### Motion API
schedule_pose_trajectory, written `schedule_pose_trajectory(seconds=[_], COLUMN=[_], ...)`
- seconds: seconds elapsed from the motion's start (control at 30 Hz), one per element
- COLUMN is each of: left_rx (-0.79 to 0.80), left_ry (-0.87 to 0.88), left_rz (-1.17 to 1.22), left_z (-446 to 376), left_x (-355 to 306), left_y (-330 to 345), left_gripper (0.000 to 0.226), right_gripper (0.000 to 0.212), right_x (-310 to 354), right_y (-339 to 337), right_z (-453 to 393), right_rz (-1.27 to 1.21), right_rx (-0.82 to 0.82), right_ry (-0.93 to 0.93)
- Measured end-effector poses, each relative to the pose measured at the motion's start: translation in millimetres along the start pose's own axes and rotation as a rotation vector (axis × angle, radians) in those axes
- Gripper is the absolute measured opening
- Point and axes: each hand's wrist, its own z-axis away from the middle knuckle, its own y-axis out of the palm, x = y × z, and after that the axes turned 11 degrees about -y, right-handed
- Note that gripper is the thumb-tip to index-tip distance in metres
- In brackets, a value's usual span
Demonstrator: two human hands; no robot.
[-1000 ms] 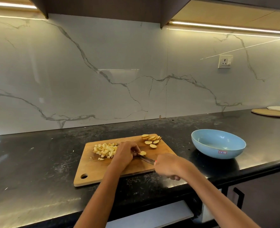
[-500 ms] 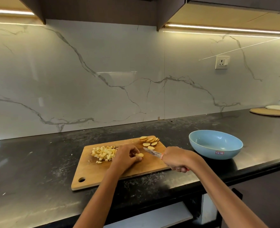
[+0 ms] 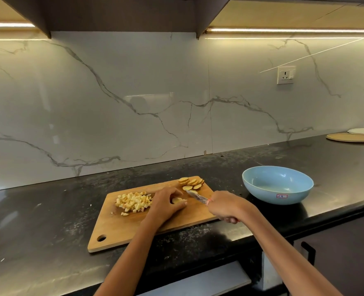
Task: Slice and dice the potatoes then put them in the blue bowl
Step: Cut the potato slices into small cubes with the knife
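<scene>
The left hand (image 3: 166,202) curls its fingers (image 3: 180,203) around a pale potato piece (image 3: 177,200), pinning it on the board (image 3: 117,229). The right hand (image 3: 227,207) is closed tight on the red handle of a knife (image 3: 197,197), whose narrow blade points up-left, its tip near loose slices. Left of the left hand lies a heap of small yellow dice (image 3: 134,202); at the board's far right corner sits a fanned row of round slices (image 3: 191,183), skin on their edges. The board is wooden, rectangular with rounded corners and a hanging hole at its near left corner; it lies askew, its near edge close to the front lip of the desk (image 3: 37,221). The desk is black, glossy, speckled stone, with bare stretches left of the board and behind it. The bowl (image 3: 277,196), smooth, blue and round with a small sticker, stands right of the board, apart from it. Behind runs a veined white marble wall with a socket (image 3: 285,75); two flat discs (image 3: 352,137) lie far right.
</scene>
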Motion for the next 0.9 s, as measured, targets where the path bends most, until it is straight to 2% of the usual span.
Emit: schedule_pose_trajectory(seconds=[0.1, 0.2, 0.4, 0.63, 0.9], left_rx=[0.11, 0.188, -0.016, -0.019, 0.009], left_ry=[0.041, 0.043, -0.065, -0.02, 0.005], left_rz=[0.081, 0.158, 0.037, -0.018, -0.021], left_z=[-0.5, 1.7, 12.9, 18.1, 15.2], left_x=[-1.9, -5.6, -3.1, -5.5, -4.4], left_y=[-5.6, -7.9, -11.3, -10.4, -12.8], left_gripper=[0.025, 0.034, 0.058, 0.052, 0.039], right_gripper=[0.019, 0.027, 0.028, 0.028, 0.03], right_x=[-4.9, -7.0, -3.0, 19.3, 16.5], right_y=[5.7, 16.6, 43.7, 64.8, 42.4], right_z=[-1.3, -3.6, 0.5, -4.7, -9.5], right_rz=[0.047, 0.131, 0.262, 0.314, 0.18], right_rx=[-0.024, -0.07, -0.175, -0.209, -0.173], right_ry=[0.021, 0.028, 0.029, -0.031, 0.018])
